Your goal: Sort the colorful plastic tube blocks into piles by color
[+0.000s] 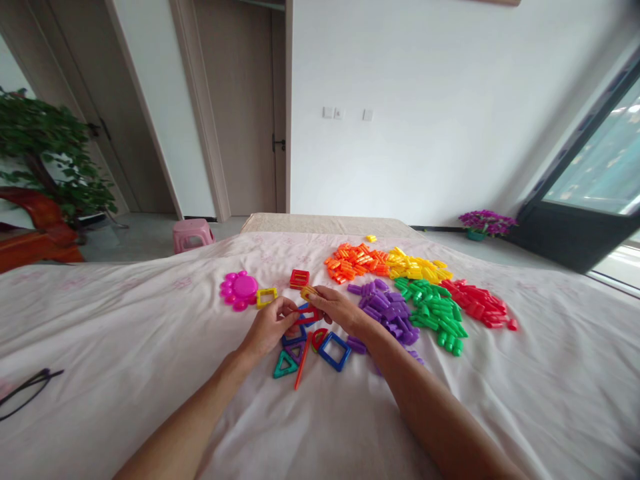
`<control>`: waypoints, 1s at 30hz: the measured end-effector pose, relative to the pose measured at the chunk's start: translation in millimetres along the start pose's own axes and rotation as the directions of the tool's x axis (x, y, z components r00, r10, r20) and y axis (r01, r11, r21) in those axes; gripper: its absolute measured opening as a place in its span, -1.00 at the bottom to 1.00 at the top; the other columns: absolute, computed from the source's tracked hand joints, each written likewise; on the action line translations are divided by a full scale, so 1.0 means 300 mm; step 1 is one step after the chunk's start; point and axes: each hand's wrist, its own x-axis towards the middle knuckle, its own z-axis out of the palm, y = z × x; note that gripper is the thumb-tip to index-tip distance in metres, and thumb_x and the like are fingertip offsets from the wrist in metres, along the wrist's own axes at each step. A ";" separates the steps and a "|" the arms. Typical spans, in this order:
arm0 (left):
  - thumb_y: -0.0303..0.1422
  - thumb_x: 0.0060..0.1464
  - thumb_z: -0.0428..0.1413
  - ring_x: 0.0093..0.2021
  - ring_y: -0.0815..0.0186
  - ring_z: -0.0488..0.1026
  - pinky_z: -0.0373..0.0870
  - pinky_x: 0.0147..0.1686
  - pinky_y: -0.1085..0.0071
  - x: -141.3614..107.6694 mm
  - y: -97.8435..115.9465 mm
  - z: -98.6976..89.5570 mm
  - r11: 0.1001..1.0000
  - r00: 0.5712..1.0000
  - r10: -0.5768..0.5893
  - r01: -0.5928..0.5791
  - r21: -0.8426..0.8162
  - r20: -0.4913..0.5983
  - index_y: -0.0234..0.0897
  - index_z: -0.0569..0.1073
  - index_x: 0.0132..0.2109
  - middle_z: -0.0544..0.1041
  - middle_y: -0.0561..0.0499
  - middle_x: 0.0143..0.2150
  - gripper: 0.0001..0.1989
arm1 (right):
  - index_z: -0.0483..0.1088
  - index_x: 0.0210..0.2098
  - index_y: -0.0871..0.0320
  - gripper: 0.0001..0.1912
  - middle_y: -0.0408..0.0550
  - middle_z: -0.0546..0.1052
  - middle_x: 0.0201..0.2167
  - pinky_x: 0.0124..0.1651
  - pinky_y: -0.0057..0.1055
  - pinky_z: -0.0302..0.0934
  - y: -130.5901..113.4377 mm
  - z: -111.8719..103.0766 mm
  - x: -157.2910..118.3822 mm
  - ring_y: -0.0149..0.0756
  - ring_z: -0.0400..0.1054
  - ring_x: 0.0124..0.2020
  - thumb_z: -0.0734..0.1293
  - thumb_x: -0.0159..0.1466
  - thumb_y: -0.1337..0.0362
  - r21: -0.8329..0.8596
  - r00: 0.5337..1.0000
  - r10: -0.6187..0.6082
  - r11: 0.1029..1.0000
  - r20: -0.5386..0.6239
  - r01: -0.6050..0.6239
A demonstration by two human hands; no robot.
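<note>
My left hand [273, 325] pinches the near left edge of a red frame-shaped magnetic tile [304, 319]. On its other side my right hand [336, 308] grips the same tile, and a yellow tile [309, 293] sticks out at its thumb and fingers. Blue tiles lie partly hidden under both hands. Just nearer are a purple triangle tile [295, 352], a teal triangle tile [285, 365], a thin orange stick [303, 363], a red rounded piece [319, 340] and a blue square tile [335, 351]. Beyond the hands sit stacked red square tiles [299, 279] and a yellow square tile [267, 297].
A pink flower-shaped piece [245, 287] lies at left. To the right are heaps of orange blocks [355, 261], yellow blocks [417, 265], purple blocks [387, 310], green blocks [435, 307] and red blocks [477, 303]. Glasses [30, 387] rest on the wrinkled cloth [150, 347].
</note>
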 end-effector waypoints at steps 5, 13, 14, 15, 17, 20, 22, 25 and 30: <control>-0.18 -0.04 0.34 -0.44 0.29 0.59 0.54 -0.42 0.39 0.006 0.019 -0.006 0.979 0.990 -0.130 0.118 -0.167 -0.059 -0.28 0.42 -0.17 0.59 0.00 -0.35 -0.62 | 0.39 -0.05 0.17 -0.78 -0.04 0.48 -0.19 -0.08 -0.37 0.26 0.014 0.023 -0.007 -0.31 0.35 -0.18 0.22 0.40 0.21 -0.303 0.976 -0.220 0.929 0.009 0.212; -0.34 0.08 0.27 -0.42 0.34 0.58 0.55 -0.37 0.43 0.007 0.029 -0.012 0.925 0.971 -0.218 0.173 -0.339 -0.101 -0.31 0.41 -0.13 0.61 -0.03 -0.36 -0.75 | 0.17 0.32 0.14 -0.53 0.13 0.37 0.04 0.11 -0.24 0.28 0.007 0.068 -0.036 -0.20 0.34 0.03 0.16 0.44 0.26 -0.606 0.936 -0.350 0.736 0.040 0.302; -0.32 0.08 0.27 -0.41 0.34 0.58 0.55 -0.36 0.42 0.006 0.028 -0.012 0.921 0.973 -0.209 0.162 -0.355 -0.097 -0.31 0.41 -0.12 0.62 -0.03 -0.34 -0.74 | 0.13 0.34 0.15 -0.51 0.14 0.36 0.05 0.10 -0.22 0.29 0.011 0.072 -0.035 -0.18 0.34 0.03 0.16 0.44 0.27 -0.629 0.937 -0.347 0.718 0.045 0.296; -0.29 0.09 0.26 -0.39 0.33 0.59 0.55 -0.34 0.41 0.006 0.027 -0.011 0.918 0.978 -0.190 0.145 -0.368 -0.089 -0.31 0.42 -0.12 0.62 -0.04 -0.31 -0.72 | 0.10 0.36 0.16 -0.49 0.15 0.36 0.06 0.08 -0.21 0.31 0.015 0.075 -0.034 -0.17 0.34 0.02 0.15 0.45 0.28 -0.650 0.937 -0.345 0.701 0.049 0.292; -0.18 0.10 0.25 -0.34 0.31 0.60 0.55 -0.30 0.40 0.005 0.025 -0.009 0.923 0.988 -0.143 0.112 -0.369 -0.059 -0.32 0.44 -0.09 0.63 -0.07 -0.23 -0.66 | 0.06 0.38 0.18 -0.47 0.18 0.35 0.06 0.04 -0.20 0.34 0.024 0.080 -0.031 -0.16 0.35 0.01 0.14 0.45 0.30 -0.681 0.934 -0.350 0.669 0.064 0.298; -0.08 0.07 0.25 -0.33 0.33 0.58 0.52 -0.31 0.43 0.003 0.022 -0.008 0.946 0.993 -0.113 0.101 -0.309 -0.022 -0.33 0.46 -0.03 0.63 -0.09 -0.21 -0.55 | 0.01 0.40 0.16 -0.45 0.17 0.38 0.03 0.06 -0.15 0.34 0.033 0.087 -0.029 -0.14 0.34 0.02 0.14 0.45 0.32 -0.690 0.915 -0.391 0.636 0.099 0.346; -0.10 0.03 0.27 -0.35 0.36 0.55 0.49 -0.33 0.45 0.001 0.020 -0.006 0.959 0.994 -0.111 0.101 -0.266 -0.023 -0.32 0.47 -0.01 0.62 -0.06 -0.22 -0.53 | -0.05 0.42 0.14 -0.42 0.19 0.37 0.06 0.12 -0.09 0.31 0.036 0.091 -0.030 -0.11 0.31 0.09 0.14 0.45 0.32 -0.679 0.897 -0.429 0.630 0.102 0.378; -0.13 0.03 0.26 -0.33 0.37 0.53 0.46 -0.34 0.47 -0.005 0.024 0.005 0.975 0.996 -0.081 0.072 -0.212 -0.035 -0.29 0.47 -0.03 0.60 -0.01 -0.23 -0.58 | -0.08 0.43 0.15 -0.38 0.29 0.23 0.25 0.24 0.01 0.20 0.040 0.105 -0.034 -0.03 0.20 0.23 0.16 0.43 0.33 -0.666 0.885 -0.458 0.636 0.081 0.390; -0.15 0.18 0.05 -0.20 0.28 0.52 0.45 -0.27 0.41 -0.019 0.042 0.036 0.997 0.994 0.071 -0.075 -0.035 -0.084 -0.26 0.48 -0.09 0.57 -0.03 -0.15 -0.70 | -0.29 0.47 0.20 -0.23 0.32 0.15 0.29 0.26 -0.06 0.19 0.042 0.143 -0.031 -0.06 0.15 0.29 0.20 0.41 0.34 -0.588 0.913 -0.408 0.740 -0.009 0.325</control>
